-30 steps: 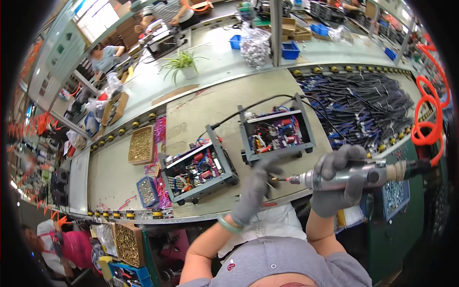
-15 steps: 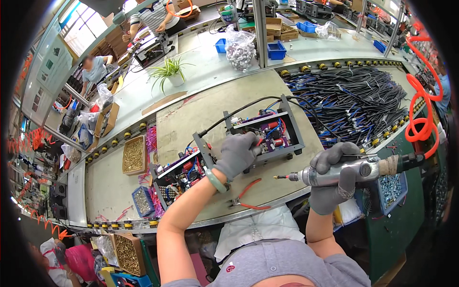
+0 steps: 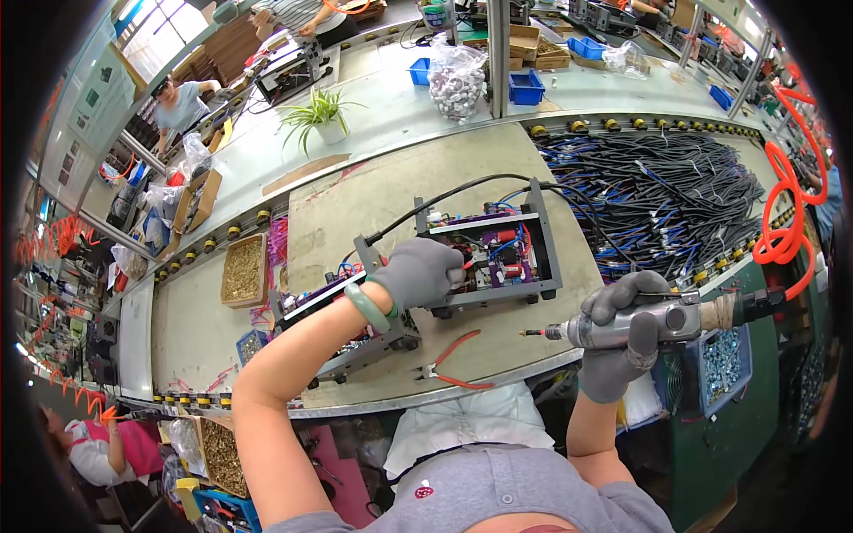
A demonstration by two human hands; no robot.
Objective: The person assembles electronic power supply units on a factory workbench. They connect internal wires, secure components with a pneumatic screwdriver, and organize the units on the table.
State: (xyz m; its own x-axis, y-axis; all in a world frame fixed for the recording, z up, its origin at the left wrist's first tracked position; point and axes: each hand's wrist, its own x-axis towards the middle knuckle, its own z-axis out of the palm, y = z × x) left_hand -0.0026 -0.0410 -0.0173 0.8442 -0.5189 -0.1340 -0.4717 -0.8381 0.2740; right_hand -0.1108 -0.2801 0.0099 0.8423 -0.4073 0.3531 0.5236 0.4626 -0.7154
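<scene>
My right hand [image 3: 622, 342], in a grey glove, is wrapped round a silver air screwdriver [image 3: 626, 329], its bit pointing left above the bench edge. My gloved left hand [image 3: 416, 274] is closed at the left side of an open dark metal chassis [image 3: 546, 240]. A small red piece [image 3: 467, 265] shows at its fingertips; what they grip is mostly hidden. Inside this chassis sit a purple circuit board, red parts and blue wires. A second open chassis [image 3: 400, 338] stands to the left, partly under my left forearm. Red-handled pliers [image 3: 455, 355] lie open in front.
Black cables with blue ends [image 3: 666, 186] are heaped on the right. A carton of brass-coloured parts [image 3: 244, 271] is at left. A blue bin of screws [image 3: 721, 369] stands by my right hand, beneath an orange coiled hose [image 3: 782, 204]. A potted plant [image 3: 329, 129] stands beyond.
My left hand has drawn a little left, uncovering more of the right chassis's inside. My right hand holds the screwdriver in nearly the same place. The view has shifted slightly.
</scene>
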